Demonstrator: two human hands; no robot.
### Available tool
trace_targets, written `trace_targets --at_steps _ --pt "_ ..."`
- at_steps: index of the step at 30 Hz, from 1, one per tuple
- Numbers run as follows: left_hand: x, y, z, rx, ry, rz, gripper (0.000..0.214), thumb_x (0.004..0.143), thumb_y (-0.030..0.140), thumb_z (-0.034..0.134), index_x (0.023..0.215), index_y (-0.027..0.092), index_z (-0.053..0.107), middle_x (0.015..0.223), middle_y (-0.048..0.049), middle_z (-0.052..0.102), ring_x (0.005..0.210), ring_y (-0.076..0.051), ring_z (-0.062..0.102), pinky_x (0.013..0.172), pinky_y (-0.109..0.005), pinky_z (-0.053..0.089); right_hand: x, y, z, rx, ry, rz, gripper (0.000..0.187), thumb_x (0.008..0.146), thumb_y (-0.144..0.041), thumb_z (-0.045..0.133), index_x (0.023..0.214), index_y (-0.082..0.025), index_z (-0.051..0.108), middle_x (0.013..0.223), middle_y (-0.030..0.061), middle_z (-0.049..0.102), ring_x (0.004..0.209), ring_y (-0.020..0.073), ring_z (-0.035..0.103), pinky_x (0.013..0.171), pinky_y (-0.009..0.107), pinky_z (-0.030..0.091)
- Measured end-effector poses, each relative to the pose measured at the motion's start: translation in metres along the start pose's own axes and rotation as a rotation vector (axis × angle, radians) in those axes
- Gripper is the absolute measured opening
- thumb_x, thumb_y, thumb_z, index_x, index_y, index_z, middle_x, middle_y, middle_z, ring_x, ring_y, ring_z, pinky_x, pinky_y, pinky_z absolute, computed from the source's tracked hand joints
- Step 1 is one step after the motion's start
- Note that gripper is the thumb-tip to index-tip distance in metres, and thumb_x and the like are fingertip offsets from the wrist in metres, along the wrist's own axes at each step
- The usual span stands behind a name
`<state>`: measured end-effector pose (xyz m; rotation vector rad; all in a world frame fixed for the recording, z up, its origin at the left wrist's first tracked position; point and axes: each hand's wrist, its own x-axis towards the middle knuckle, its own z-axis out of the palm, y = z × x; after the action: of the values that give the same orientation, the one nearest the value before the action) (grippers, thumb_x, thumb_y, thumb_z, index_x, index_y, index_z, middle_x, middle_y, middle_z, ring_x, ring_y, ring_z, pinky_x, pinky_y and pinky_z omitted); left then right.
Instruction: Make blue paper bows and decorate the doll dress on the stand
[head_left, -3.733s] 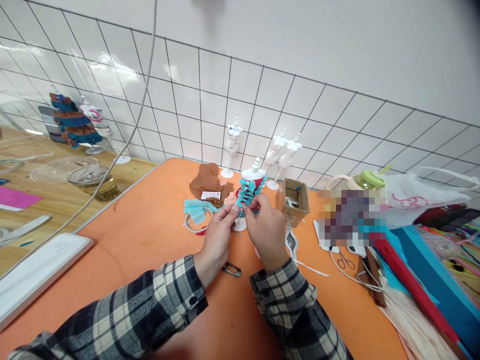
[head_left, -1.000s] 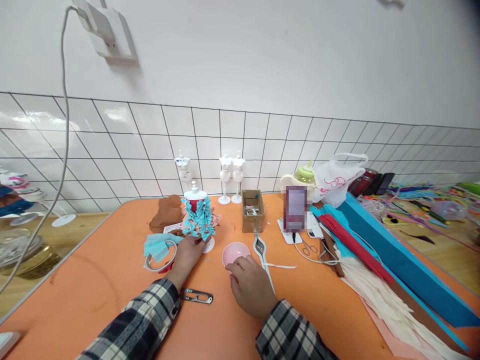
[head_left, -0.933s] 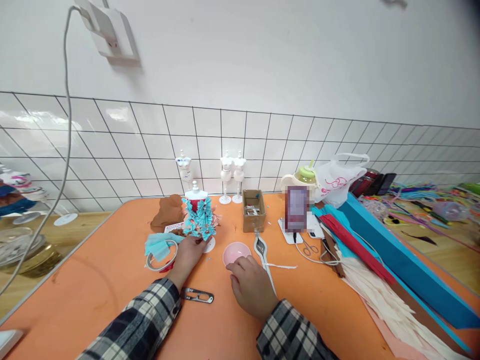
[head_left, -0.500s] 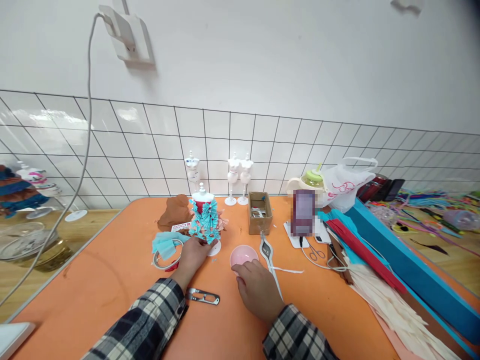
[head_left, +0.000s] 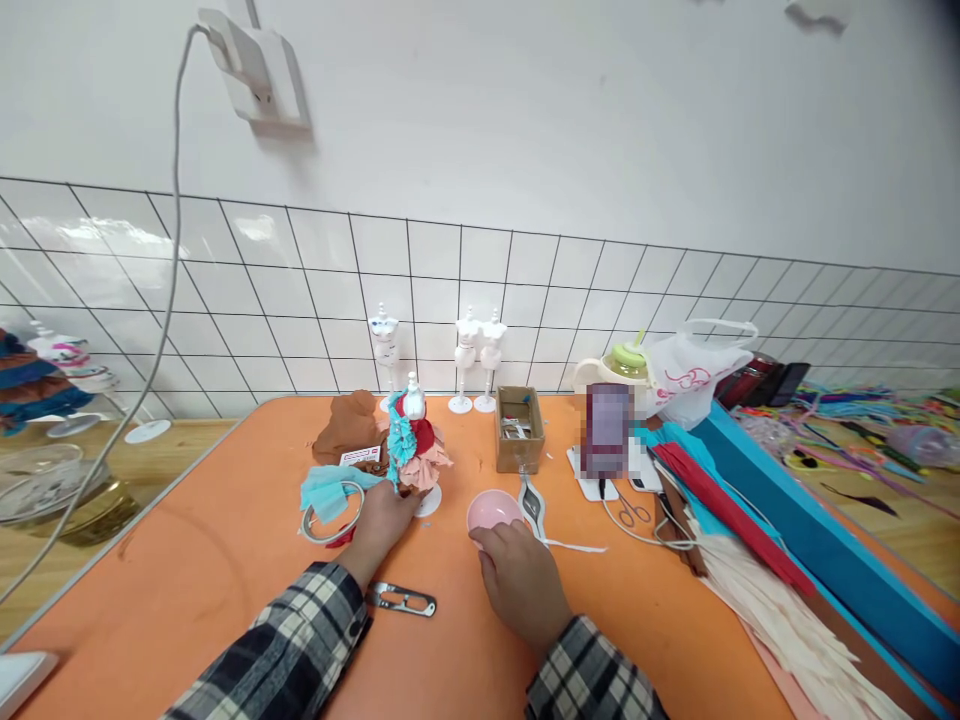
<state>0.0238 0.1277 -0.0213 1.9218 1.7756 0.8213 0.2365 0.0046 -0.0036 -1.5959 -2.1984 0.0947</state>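
Note:
A miniature dress form (head_left: 414, 402) wears ruffled light-blue, red and pink cloth and stands on a round white base. My left hand (head_left: 385, 525) is closed around its lower part, with the fingertips partly hidden by the cloth. At the near rim of a small pink bowl (head_left: 491, 508), my right hand (head_left: 523, 578) has its fingers bent over the edge; the thumb lies in front. Thread snips (head_left: 405, 599) rest on the orange table between my forearms. Left of the dress form are light-blue cloth (head_left: 328, 492) and a pale ring (head_left: 315, 530).
A cardboard box (head_left: 519, 455) and bare white dress forms (head_left: 465, 350) stand along the tiled wall. Behind the bowl lies a grey-white tool (head_left: 532, 505). A phone (head_left: 607, 430), scissors (head_left: 634, 512) and a plastic bag (head_left: 686, 375) are on the right, near cloth strips (head_left: 780, 590).
The dress form has turned in my left hand, so the blue ruffles now face left and the red and pink cloth shows. The pink bowl and my right hand have shifted slightly right.

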Motion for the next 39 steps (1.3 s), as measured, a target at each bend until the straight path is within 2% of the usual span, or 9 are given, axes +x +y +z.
trace_targets --at_steps 7,9,14,18,22,30,34,37,39 --pt "-0.005 0.010 -0.003 -0.061 -0.055 0.105 0.037 0.084 0.040 0.050 0.108 0.018 0.068 0.112 -0.0094 0.072 0.110 -0.025 0.063 0.088 -0.030 0.048 -0.001 0.003 0.000 -0.082 -0.006 -0.006 0.030 0.090 -0.012 0.049 0.114 -0.027 0.060 0.093 0.0030 0.065 0.087 0.0222 0.053 0.072 0.034 0.037" --pt "-0.006 0.013 -0.005 -0.053 -0.085 0.104 0.034 0.085 0.038 0.050 0.104 0.018 0.069 0.107 -0.0093 0.073 0.106 -0.025 0.064 0.084 -0.029 0.048 -0.001 0.004 0.000 -0.092 0.004 0.000 0.029 0.091 -0.012 0.049 0.113 -0.027 0.060 0.092 0.0029 0.065 0.087 0.0224 0.053 0.073 0.035 0.037" --pt "-0.005 0.014 -0.008 -0.001 -0.156 0.075 0.031 0.086 0.033 0.047 0.078 0.016 0.072 0.078 -0.0095 0.075 0.079 -0.024 0.068 0.069 -0.027 0.045 -0.001 0.004 0.000 -0.079 0.013 -0.001 0.027 0.092 -0.014 0.049 0.112 -0.026 0.061 0.092 0.0032 0.065 0.086 0.0217 0.053 0.074 0.034 0.037" --pt "-0.002 0.011 -0.007 0.057 -0.162 0.092 0.032 0.088 0.032 0.044 0.079 0.016 0.071 0.077 -0.0100 0.073 0.072 -0.021 0.065 0.066 -0.027 0.043 0.000 0.005 0.001 -0.069 0.015 -0.001 0.028 0.092 -0.013 0.049 0.114 -0.026 0.060 0.092 0.0033 0.065 0.087 0.0216 0.054 0.074 0.034 0.037" --pt "0.001 0.008 -0.006 0.104 -0.163 0.106 0.033 0.090 0.031 0.043 0.085 0.015 0.070 0.086 -0.0120 0.073 0.081 -0.022 0.066 0.070 -0.027 0.043 0.000 0.004 0.000 -0.068 0.008 0.005 0.028 0.092 -0.014 0.048 0.114 -0.027 0.060 0.093 0.0033 0.065 0.087 0.0217 0.054 0.074 0.033 0.038" --pt "-0.001 0.008 -0.013 0.214 -0.127 0.022 0.021 0.083 0.029 0.055 0.080 0.014 0.069 0.083 -0.0138 0.073 0.077 -0.025 0.066 0.065 -0.028 0.039 0.000 0.000 -0.004 -0.007 0.050 0.020 0.033 0.087 -0.016 0.054 0.118 -0.024 0.058 0.105 0.0060 0.062 0.096 0.0225 0.052 0.083 0.035 0.042" --pt "-0.011 0.013 -0.024 0.229 -0.095 0.018 0.020 0.083 0.023 0.053 0.088 0.013 0.070 0.088 -0.0147 0.073 0.080 -0.026 0.067 0.066 -0.030 0.041 -0.007 -0.013 0.000 0.016 0.108 -0.089 0.034 0.090 -0.018 0.050 0.122 -0.023 0.056 0.105 0.0071 0.062 0.093 0.0217 0.052 0.084 0.036 0.041" --pt "-0.031 0.016 -0.039 0.226 -0.079 0.092 0.026 0.082 0.021 0.052 0.102 0.019 0.068 0.102 -0.0100 0.073 0.093 -0.026 0.065 0.076 -0.031 0.044 -0.014 -0.033 0.006 0.084 0.006 -0.245 0.033 0.092 -0.021 0.049 0.124 -0.024 0.054 0.103 0.0054 0.063 0.091 0.0204 0.052 0.083 0.034 0.041" --pt "-0.045 0.012 -0.054 0.300 -0.016 0.220 0.023 0.084 0.028 0.053 0.097 0.022 0.071 0.099 -0.0102 0.072 0.101 -0.030 0.060 0.085 -0.036 0.042 -0.015 -0.047 0.011 0.107 -0.069 -0.300 0.038 0.091 -0.027 0.053 0.128 -0.024 0.050 0.113 0.0050 0.062 0.097 0.0214 0.051 0.085 0.035 0.041"
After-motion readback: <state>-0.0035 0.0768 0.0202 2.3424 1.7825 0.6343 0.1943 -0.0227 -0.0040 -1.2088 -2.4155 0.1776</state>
